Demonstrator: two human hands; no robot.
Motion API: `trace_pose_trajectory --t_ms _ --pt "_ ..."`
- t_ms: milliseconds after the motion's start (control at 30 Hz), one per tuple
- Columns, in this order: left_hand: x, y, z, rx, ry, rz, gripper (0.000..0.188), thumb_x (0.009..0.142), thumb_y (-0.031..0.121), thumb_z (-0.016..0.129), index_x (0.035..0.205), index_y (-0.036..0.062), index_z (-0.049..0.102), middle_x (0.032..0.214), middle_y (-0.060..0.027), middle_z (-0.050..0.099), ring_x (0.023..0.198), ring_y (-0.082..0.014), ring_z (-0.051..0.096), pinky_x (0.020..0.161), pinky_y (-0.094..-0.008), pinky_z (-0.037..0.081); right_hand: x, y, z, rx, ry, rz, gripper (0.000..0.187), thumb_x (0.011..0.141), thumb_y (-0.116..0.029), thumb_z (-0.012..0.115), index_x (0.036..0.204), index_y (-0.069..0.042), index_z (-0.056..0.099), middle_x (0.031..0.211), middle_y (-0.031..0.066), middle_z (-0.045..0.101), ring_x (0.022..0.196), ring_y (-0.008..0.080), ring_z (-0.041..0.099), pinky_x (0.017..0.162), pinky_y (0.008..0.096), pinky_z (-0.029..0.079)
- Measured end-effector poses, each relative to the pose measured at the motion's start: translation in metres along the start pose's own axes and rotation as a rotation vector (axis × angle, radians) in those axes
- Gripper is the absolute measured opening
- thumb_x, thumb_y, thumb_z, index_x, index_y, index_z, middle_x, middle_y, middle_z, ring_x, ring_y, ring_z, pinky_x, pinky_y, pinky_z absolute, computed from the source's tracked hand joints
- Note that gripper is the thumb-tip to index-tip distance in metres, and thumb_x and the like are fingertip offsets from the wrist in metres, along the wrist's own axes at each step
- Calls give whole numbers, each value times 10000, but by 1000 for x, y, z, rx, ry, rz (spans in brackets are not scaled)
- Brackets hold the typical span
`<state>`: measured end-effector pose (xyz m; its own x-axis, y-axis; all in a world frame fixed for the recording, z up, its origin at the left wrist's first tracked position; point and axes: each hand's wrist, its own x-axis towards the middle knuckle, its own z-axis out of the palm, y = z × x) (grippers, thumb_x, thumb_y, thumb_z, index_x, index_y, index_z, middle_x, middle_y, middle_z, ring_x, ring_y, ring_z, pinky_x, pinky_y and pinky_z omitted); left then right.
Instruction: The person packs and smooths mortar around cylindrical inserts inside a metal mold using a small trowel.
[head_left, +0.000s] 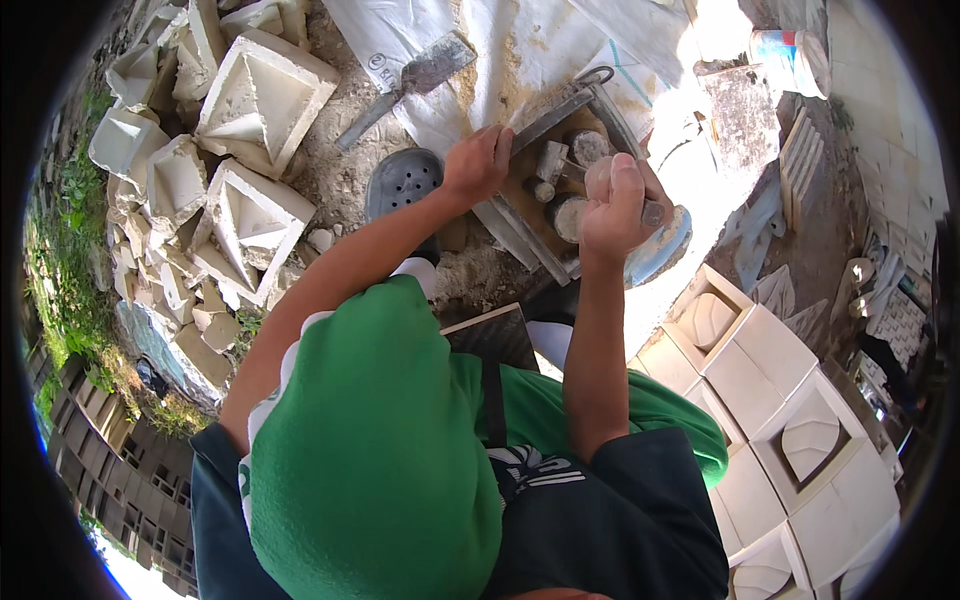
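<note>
My left hand (pixel 478 168) is closed on the near-left end of a dark metal bar, part of a boxy mold frame (pixel 548 120) lying in front of me. Inside that frame several round, pale-topped cylinders (pixel 588 148) stand out of brown material. My right hand (pixel 618 205) is wrapped around the handle of what looks like a hammer (pixel 551 160). Its head is over the mold, and the handle's end pokes out on the right of my fist. Beyond my left hand a flat trowel (pixel 438 65) rests partly on a white sheet (pixel 545 45).
At the left, cast blocks (pixel 262 105) with triangular hollows are heaped with broken pieces. Rows of pale decorative blocks (pixel 780 360) stand at the right. A white bucket (pixel 790 62) lies at the far right near a worn board (pixel 742 110). A dark clog (pixel 403 182) is below my left wrist.
</note>
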<state>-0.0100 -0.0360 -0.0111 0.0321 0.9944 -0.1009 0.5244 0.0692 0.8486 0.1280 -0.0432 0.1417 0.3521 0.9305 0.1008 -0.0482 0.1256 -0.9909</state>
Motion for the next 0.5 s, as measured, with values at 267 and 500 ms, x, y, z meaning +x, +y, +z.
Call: trace_pose_trajectory --t_ms 267,500 --pt "3 4 1 9 45 46 284 997 278 462 896 52 600 881 -193 658 803 -424 621 696 -529 477 9 12 13 -177 -82 31 350 869 -70 586 569 0 419 523 -28 374 525 51 322 472 293 233" --pt "-3 2 1 -11 -36 -8 255 994 250 467 964 35 602 917 -214 646 870 -441 605 741 -522 465 10 2 9 3 -6 94 355 849 -57 551 530 5 410 515 8 417 484 74 366 457 274 237"
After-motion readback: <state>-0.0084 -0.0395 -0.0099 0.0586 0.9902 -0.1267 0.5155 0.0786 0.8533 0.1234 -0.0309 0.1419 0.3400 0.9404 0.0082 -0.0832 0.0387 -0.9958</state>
